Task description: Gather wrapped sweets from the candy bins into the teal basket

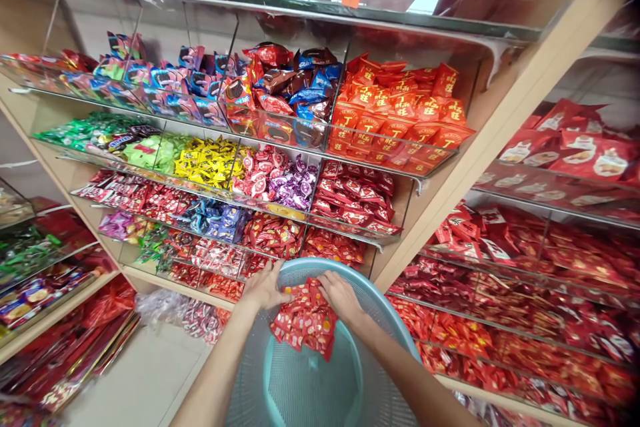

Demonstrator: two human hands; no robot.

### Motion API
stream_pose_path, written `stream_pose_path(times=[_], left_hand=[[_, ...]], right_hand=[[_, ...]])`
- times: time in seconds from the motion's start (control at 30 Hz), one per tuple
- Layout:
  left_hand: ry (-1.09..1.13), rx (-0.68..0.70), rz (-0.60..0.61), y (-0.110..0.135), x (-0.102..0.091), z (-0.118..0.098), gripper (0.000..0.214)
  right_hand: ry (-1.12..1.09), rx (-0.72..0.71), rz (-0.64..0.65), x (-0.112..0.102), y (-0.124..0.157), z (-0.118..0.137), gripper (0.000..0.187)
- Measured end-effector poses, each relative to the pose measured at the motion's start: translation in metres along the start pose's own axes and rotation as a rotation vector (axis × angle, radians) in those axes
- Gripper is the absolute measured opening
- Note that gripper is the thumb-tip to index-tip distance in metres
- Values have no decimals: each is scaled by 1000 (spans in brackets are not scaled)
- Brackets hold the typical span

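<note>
Candy heap: a bunch of small red wrapped candies [305, 317] hangs over the far rim of the teal basket [380, 320], long axis left-right.
Left hand [264, 285]: fingers curled on the heap's left end.
Right hand [341, 293]: gripping its right end, equally near.
Basket contents: otherwise bare mesh.
Shelf bins [280, 180]: 4 tiers full of wrapped sweets beyond.

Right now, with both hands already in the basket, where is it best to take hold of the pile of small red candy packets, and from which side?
Probably from both flanks at once. The red candy packets are loose and slump down the wall of the teal basket, so the left hand and right hand should cup the heap low on its sides and press inward; one-sided grabbing would likely spill them.
</note>
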State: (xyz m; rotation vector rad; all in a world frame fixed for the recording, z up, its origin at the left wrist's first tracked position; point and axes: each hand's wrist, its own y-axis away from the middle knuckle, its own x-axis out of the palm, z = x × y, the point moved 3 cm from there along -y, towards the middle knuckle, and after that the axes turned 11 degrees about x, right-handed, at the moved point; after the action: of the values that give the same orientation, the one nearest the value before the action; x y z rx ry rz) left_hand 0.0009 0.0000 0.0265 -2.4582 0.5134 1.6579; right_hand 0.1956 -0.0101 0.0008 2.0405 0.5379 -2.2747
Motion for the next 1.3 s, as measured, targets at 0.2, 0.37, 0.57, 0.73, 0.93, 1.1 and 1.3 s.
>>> stream_pose_path(times=[0.2, 0.37, 0.57, 0.73, 0.93, 1.1, 1.3], left_hand=[[-251, -87, -47, -2, 17, -13, 116], [-323, -116, -118, -1, 20, -14, 113], [-329, -134, -132, -1, 19, -16, 106], [-327, -134, -136, -2, 21, -14, 107], [-326, -141, -139, -2, 22, -14, 111], [-337, -128, -170, -2, 23, -13, 112], [-342, -121, -167, -6, 25, -11, 109]], right_hand=[[73, 13, 22, -2, -7, 7, 13], [111, 5, 35, -6, -7, 7, 12], [96, 31, 38, -1, -7, 9, 13], [94, 31, 28, 5, -14, 14, 14], [25, 55, 58, 8, -17, 16, 11], [-99, 71, -26, -8, -15, 11, 15], [-130, 71, -139, -51, 4, 17, 20]])
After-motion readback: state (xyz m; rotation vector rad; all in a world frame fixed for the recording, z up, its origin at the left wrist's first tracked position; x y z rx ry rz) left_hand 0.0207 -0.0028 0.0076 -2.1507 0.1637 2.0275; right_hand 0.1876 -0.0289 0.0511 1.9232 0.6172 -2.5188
